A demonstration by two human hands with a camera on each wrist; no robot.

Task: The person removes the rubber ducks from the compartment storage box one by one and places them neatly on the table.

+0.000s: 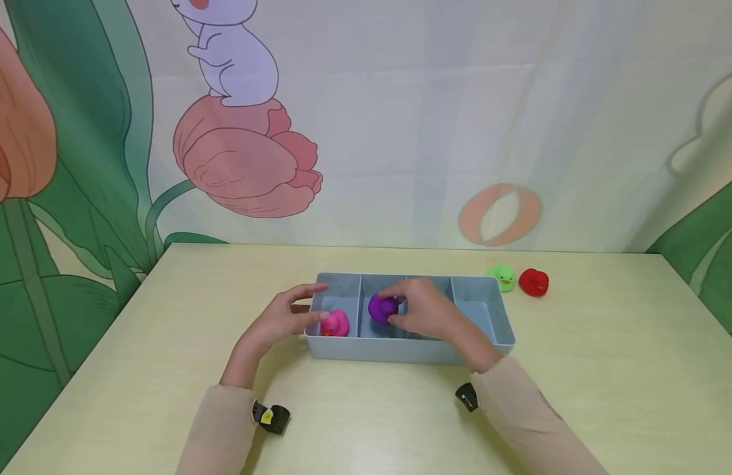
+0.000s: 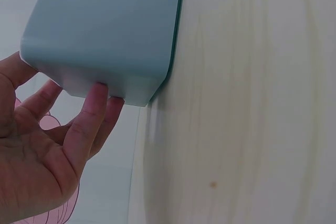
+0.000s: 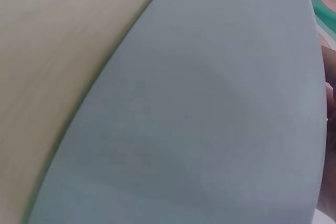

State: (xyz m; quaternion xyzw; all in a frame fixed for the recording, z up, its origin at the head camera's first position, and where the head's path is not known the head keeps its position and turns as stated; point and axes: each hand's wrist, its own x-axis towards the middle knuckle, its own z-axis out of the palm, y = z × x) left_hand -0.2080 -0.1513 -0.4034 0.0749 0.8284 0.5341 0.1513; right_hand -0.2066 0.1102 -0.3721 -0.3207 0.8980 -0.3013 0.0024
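My left hand (image 1: pixel 281 321) rests with straightened fingers (image 2: pixel 89 109) against the left end wall of the tray (image 1: pixel 401 348), steadying it; it grips nothing. My right hand (image 1: pixel 428 311) reaches over the tray's near wall and curls its fingers round the purple duck (image 1: pixel 382 308), which sits low in the second compartment from the left. To do this well, I judge I should keep the left hand pressed to the wall so the tray does not slide, and let the duck settle upright on the floor of its compartment, apart from the divider.

The tray lies near the middle of the tabletop (image 1: pixel 609 396). Its leftmost compartment holds the pink duck (image 1: pixel 335 323); the rightmost shows nothing inside. Beyond the tray's far right corner, a green duck (image 1: pixel 502 277) and a red duck (image 1: pixel 533 282) stand just beside each other on the tabletop.
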